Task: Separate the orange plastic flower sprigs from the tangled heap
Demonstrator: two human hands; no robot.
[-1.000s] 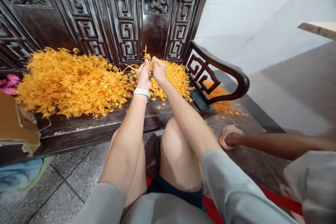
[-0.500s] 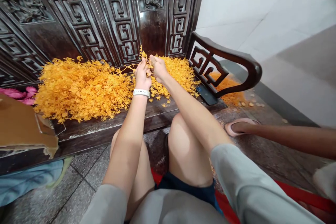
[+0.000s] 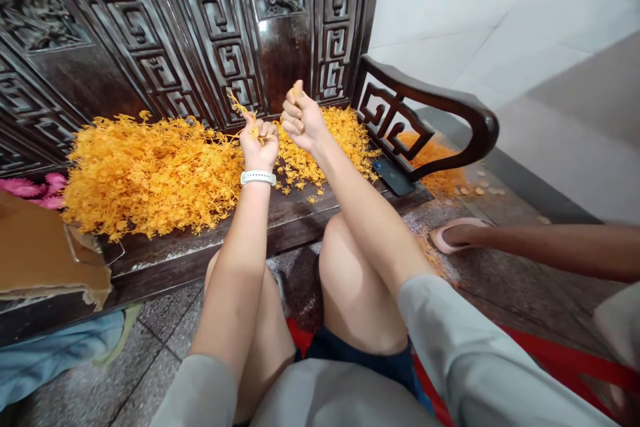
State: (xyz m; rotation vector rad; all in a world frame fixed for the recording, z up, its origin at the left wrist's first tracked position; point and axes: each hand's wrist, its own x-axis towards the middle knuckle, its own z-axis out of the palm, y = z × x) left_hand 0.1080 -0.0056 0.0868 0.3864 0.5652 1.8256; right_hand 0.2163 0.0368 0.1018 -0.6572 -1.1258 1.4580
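1. Dark phone (image 3: 396, 179) beside armrest (image 3: 434, 73), right of right hand (image 3: 303, 119).
2. Torn cardboard (image 3: 47, 243), far left of left hand (image 3: 260, 147).
3. Pink flowers (image 3: 27, 188), same side.
4. Blue cloth (image 3: 60, 350), lower left.
5. Another person's foot (image 3: 460, 235), lower right.

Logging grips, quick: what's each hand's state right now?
Left hand: closed, holding an orange sprig.
Right hand: closed, apparently pinching a small orange piece.

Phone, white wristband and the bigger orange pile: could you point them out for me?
Phone (image 3: 396, 179), head view, middle of its dark surface.
White wristband (image 3: 258, 177), head view, middle of the band.
Bigger orange pile (image 3: 155, 180), head view, near its middle.
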